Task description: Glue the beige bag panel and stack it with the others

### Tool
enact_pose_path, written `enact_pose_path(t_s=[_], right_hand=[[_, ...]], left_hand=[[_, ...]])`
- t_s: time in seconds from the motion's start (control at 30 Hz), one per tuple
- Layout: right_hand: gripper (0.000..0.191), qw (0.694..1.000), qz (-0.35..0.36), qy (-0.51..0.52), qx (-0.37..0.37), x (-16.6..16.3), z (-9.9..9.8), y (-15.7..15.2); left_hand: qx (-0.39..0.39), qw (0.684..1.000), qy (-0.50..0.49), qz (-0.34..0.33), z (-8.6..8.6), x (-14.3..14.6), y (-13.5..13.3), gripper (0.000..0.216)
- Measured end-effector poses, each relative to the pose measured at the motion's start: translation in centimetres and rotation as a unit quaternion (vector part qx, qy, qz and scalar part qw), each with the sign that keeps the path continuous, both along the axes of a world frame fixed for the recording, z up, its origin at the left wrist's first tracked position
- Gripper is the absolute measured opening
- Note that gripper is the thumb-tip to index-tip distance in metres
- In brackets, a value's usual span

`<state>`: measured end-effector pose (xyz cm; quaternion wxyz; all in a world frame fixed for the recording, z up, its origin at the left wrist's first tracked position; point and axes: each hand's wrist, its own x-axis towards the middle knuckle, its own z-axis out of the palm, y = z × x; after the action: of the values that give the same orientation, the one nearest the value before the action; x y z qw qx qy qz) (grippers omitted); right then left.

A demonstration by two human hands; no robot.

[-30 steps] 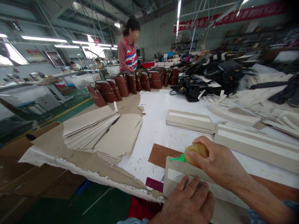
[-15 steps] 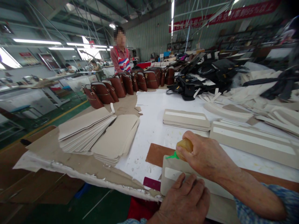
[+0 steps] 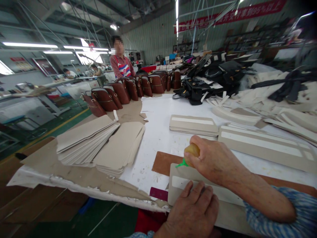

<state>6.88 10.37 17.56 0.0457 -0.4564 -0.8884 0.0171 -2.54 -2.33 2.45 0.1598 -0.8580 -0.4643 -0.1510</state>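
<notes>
My right hand (image 3: 214, 162) grips a small amber glue bottle (image 3: 192, 150) with a green nozzle (image 3: 181, 164). The nozzle tip touches the far left corner of a beige card piece (image 3: 178, 173) that carries a white strip (image 3: 180, 182). My left hand (image 3: 192, 211) lies flat on the near edge of that piece, fingers spread, pressing it down. The piece rests on a brown board (image 3: 162, 163) on the white table (image 3: 160, 132).
Two fanned stacks of beige card pieces (image 3: 99, 142) lie to the left. More stacked pieces with white strips (image 3: 193, 125) lie behind and to the right. Brown handbags (image 3: 119, 92) and black bags (image 3: 198, 87) stand at the back. A person in a striped apron (image 3: 121, 67) stands beyond them.
My right hand has slid the bottle leftward along the card piece's far edge. The view has drifted slightly, and the person at the back turned to face this way.
</notes>
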Motion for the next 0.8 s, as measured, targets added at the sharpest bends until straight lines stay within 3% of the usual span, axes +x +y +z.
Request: enact_pose_path(t_s=[0.8], right_hand=[[0.014,1.0,0.004,-0.018,-0.004,0.1,0.07,0.36]], left_hand=[[-0.014,1.0,-0.003,-0.006,0.26,0.04,-0.02,0.067]])
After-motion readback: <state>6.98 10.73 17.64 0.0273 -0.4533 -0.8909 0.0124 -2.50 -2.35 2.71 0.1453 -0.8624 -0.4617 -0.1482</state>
